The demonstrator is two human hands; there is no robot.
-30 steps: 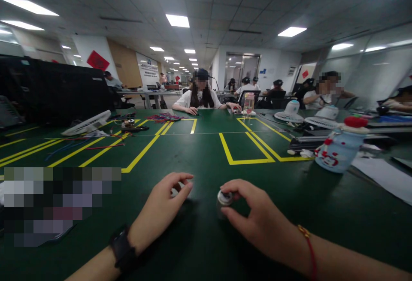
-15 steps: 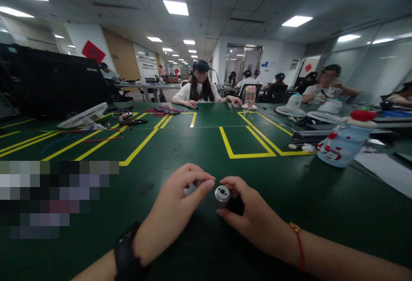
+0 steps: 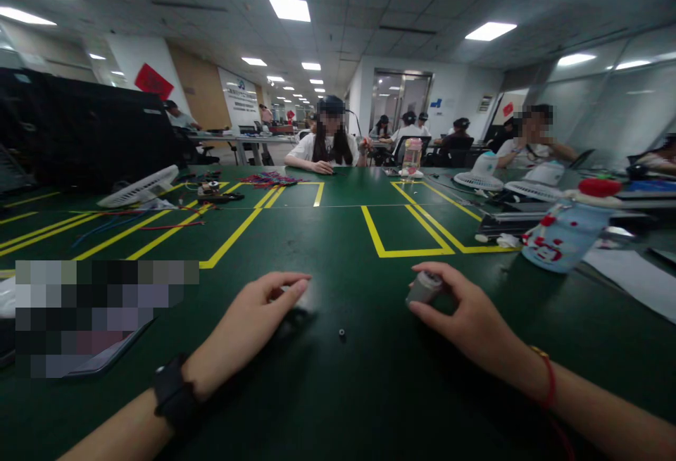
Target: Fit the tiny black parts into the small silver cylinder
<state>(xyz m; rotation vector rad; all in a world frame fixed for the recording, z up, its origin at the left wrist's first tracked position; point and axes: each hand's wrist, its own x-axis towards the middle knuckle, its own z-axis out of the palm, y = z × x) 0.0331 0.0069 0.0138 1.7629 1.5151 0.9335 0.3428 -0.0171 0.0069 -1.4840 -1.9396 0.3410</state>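
My right hand (image 3: 465, 313) is closed around a small silver cylindrical motor (image 3: 425, 288), thumb on the near side and fingers on the far side. The motor leans a little above the green tabletop. To the left, my left hand (image 3: 258, 313) hovers low with thumb and forefinger tips brought together; whatever may be between them is too small to make out. A tiny dark ring-shaped part (image 3: 341, 333) rests on the table between both hands, touching neither.
A blue cup with a red top (image 3: 565, 229) stands right, beside white fans (image 3: 533, 183) and papers (image 3: 628, 281). Back left lie red and blue wires (image 3: 269, 179) and another fan (image 3: 140, 186). A blurred-out flat object (image 3: 100, 320) is near left. A person (image 3: 332, 141) sits opposite.
My hands have parted: the left moved left, the right carried the motor right and tilted it. The tiny ring-shaped part now shows on the table between them.
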